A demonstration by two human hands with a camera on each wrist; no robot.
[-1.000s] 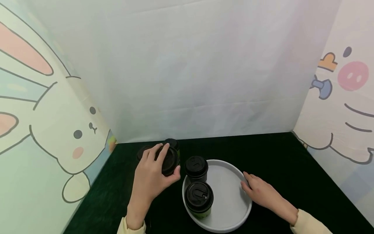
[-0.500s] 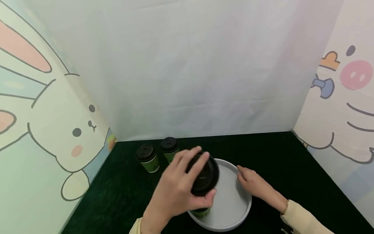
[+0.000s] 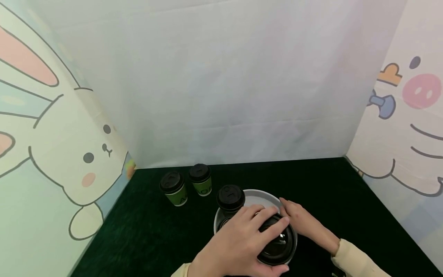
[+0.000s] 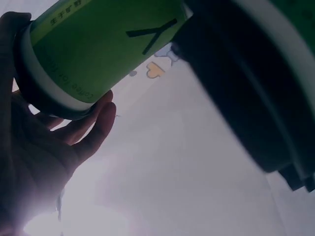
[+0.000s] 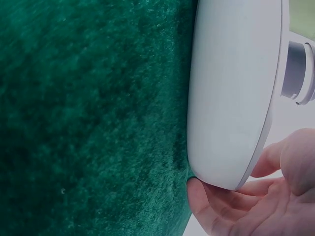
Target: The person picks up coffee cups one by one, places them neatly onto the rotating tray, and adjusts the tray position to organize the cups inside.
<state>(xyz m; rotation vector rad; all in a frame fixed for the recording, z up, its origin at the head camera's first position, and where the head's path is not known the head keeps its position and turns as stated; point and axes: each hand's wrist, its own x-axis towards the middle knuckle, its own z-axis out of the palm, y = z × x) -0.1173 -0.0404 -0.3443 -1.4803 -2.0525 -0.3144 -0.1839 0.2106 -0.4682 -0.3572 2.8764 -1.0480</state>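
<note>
My left hand grips a green paper coffee cup around its black lid, above the right part of the round light-grey tray. Whether the cup's base touches the tray is hidden in the head view. A second lidded coffee cup stands at the tray's left edge. Another cup's lid barely shows behind my left hand. My right hand holds the tray's right rim; in the right wrist view the thumb is on the rim side and the fingers reach under the tray wall.
Two more green coffee cups with black lids, one at the left and one beside it, stand on the dark green cloth. A white curtain closes the back. Cartoon-printed panels stand at both sides.
My left hand has carried the coffee cup from beside the two far-left cups rightward over the tray's right part. My right hand stays at the rim, shifted slightly.
</note>
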